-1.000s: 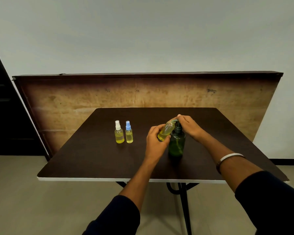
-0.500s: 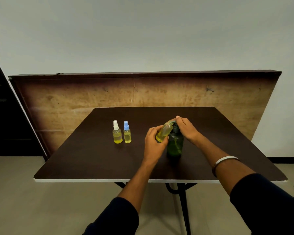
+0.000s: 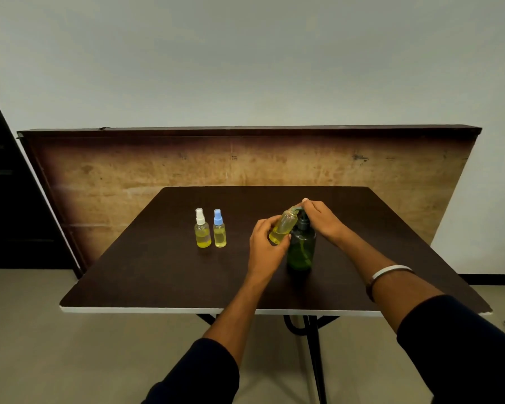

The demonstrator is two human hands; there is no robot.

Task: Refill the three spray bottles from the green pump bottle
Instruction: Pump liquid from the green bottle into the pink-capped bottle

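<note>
Here your left hand (image 3: 263, 246) curls round the lower part of an uncapped spray bottle (image 3: 284, 226), thumb and fingers wrapped on its base, and holds it tilted so that its open neck leans up and to the right, against the spout of the green pump bottle (image 3: 301, 246). That small bottle shows yellow liquid pooled in its lower end. Your right hand (image 3: 321, 219) lies over the pump head, fingers bent down across the top of it and one fingertip reaching to the spout; whether it is bearing down on the pump cannot be told. The green pump bottle stands upright on the dark table (image 3: 146, 272), right of centre, just behind and to the right of your left hand. Well apart to the left stand two more spray bottles, upright and just beside each other: the white-capped spray bottle (image 3: 202, 228) on the left, the blue-capped spray bottle (image 3: 219, 229) on the right, both holding yellow liquid. A pale bracelet (image 3: 389, 272) circles your right wrist, and dark sleeves cover both forearms nearer to you. Behind the table a worn brown board (image 3: 129, 176) leans against the pale wall.
</note>
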